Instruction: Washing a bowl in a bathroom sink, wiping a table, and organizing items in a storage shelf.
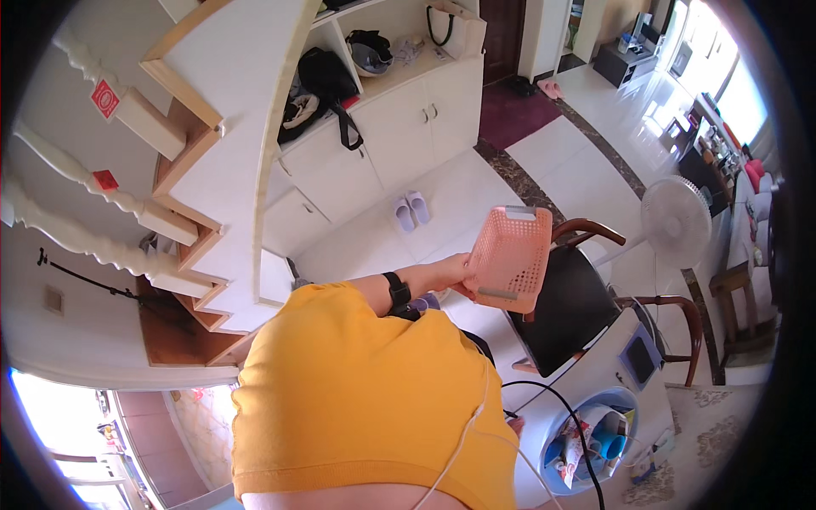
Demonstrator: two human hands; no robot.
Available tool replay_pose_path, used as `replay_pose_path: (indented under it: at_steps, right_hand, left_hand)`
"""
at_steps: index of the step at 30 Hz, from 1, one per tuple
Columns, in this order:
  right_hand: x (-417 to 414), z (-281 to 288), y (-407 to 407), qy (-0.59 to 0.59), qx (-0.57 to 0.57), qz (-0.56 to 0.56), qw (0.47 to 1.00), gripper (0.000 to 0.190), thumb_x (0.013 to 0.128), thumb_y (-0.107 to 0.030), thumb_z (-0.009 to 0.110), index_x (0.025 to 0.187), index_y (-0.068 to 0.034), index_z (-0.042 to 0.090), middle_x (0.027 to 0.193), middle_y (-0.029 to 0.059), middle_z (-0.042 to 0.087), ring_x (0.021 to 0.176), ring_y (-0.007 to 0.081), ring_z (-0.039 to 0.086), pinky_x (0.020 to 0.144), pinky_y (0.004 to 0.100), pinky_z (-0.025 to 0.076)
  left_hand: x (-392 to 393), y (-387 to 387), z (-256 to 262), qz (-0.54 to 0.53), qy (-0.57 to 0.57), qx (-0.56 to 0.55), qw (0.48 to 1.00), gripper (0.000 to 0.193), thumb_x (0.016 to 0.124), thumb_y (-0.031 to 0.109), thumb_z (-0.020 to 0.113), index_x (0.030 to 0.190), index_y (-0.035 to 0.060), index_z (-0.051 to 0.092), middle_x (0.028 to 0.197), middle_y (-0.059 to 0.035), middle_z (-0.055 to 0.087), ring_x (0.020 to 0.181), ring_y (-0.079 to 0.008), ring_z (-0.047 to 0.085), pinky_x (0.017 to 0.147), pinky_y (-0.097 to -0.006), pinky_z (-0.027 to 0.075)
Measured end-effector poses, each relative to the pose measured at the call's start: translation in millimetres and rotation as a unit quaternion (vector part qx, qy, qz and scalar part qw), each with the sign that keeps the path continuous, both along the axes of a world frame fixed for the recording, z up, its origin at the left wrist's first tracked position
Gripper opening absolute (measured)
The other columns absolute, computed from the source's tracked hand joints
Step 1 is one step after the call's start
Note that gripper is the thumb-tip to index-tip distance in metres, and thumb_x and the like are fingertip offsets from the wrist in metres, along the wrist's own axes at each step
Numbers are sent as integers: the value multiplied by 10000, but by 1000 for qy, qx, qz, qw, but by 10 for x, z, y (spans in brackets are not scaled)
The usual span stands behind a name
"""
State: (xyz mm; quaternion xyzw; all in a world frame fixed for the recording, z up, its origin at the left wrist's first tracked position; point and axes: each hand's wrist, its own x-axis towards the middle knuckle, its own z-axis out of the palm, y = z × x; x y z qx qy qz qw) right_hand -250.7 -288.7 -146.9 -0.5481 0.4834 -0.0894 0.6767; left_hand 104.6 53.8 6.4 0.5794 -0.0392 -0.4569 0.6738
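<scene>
My left hand (pixel 463 275), with a black watch on the wrist, grips the near left side of a pink perforated plastic basket (pixel 513 258). The basket is tilted, with its opening facing up towards me and grey handles at its two ends; it looks empty. It is held out over the floor, beside and partly above a black-seated chair (pixel 561 306) with dark wooden arms. My right hand is not clearly in view; a small pinkish patch shows between my yellow shirt (pixel 370 395) and the white table, too little to identify.
At lower right, a white table (pixel 542 408) bears a blue round tub (pixel 631 421) of mixed items and a dark-screened device (pixel 639 358). A white fan (pixel 676 220) stands beyond the chair. Lilac slippers (pixel 412 210) lie before the white cabinet (pixel 401 127). Stairs (pixel 197 236) rise at left.
</scene>
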Motion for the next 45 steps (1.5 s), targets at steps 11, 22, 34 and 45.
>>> replay_pose_path:
  at_steps: [11,22,34,45]
  right_hand:
    - [1648,885,443,-214,205,92,951,320,901,-490,422,1023,-213,527,692,-74,541,510,37,469,344,221,332]
    - [4428,974,1012,-334,361,167,854,322,882,-506,415,819,-201,495,615,-37,503,628,162,554,452,305,460]
    - [6221,1528,2061,-290,349,324,830,572,890,-148,500,1394,-178,229,707,-15,452,505,64,342,409,187,302]
    - [7952,1062,1559,-274,352,305,841,200,940,-291,428,1077,-196,538,605,-59,396,468,44,352,370,174,286]
  left_hand:
    - [944,175,-162,37,-28,13,999,426,885,343,487,1220,86,430,1102,-92,556,892,-223,612,694,-350,555]
    - [2142,1684,-118,164,-58,73,982,404,891,189,475,1261,56,381,1153,-99,530,925,-236,597,658,-366,565]
    - [2334,2399,-117,340,-24,113,933,431,878,103,457,1292,46,349,1135,-94,532,933,-230,592,673,-354,562]
    - [2728,2446,141,547,-47,140,824,373,840,96,441,1208,37,432,1030,-116,577,802,-235,624,636,-343,569]
